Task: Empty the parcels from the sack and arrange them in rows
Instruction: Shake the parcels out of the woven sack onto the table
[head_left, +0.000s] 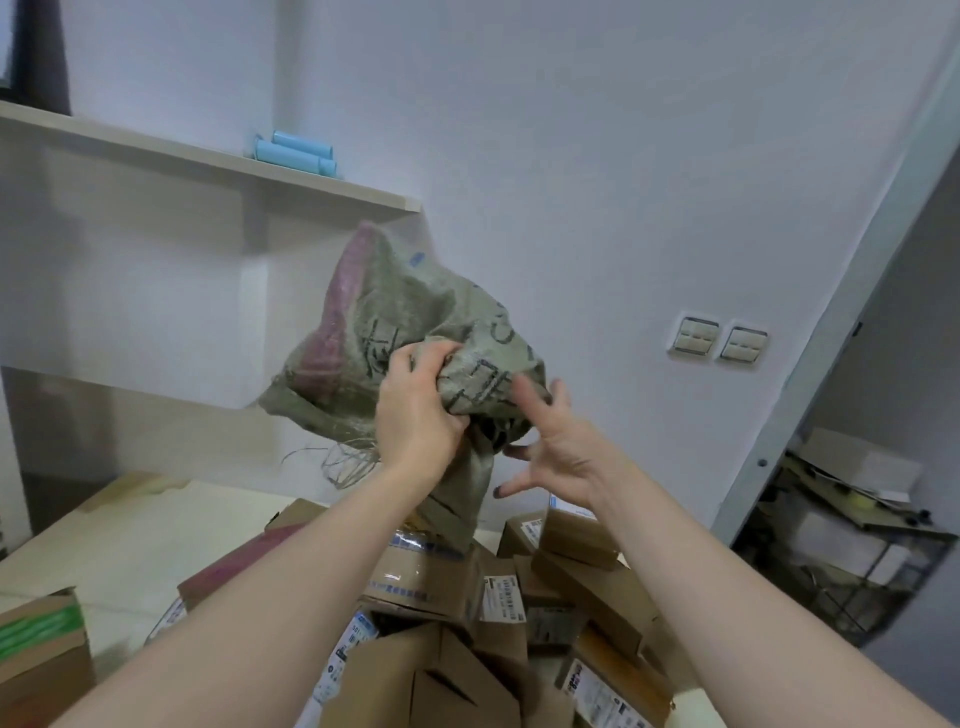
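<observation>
A grey-green woven sack with a pink stripe and black lettering is bunched up in the air above the table. My left hand grips a fold of it in a fist. My right hand hovers just right of the sack with fingers spread, fingertips near the cloth, holding nothing. Below both arms lies a loose heap of brown cardboard parcels with white labels, tumbled at odd angles. A tail of the sack hangs down onto the heap.
The pale table carries a green-taped box at the left edge. A wall shelf holds blue rolls. Light switches sit on the wall; a cluttered wire rack stands beyond a doorway at right.
</observation>
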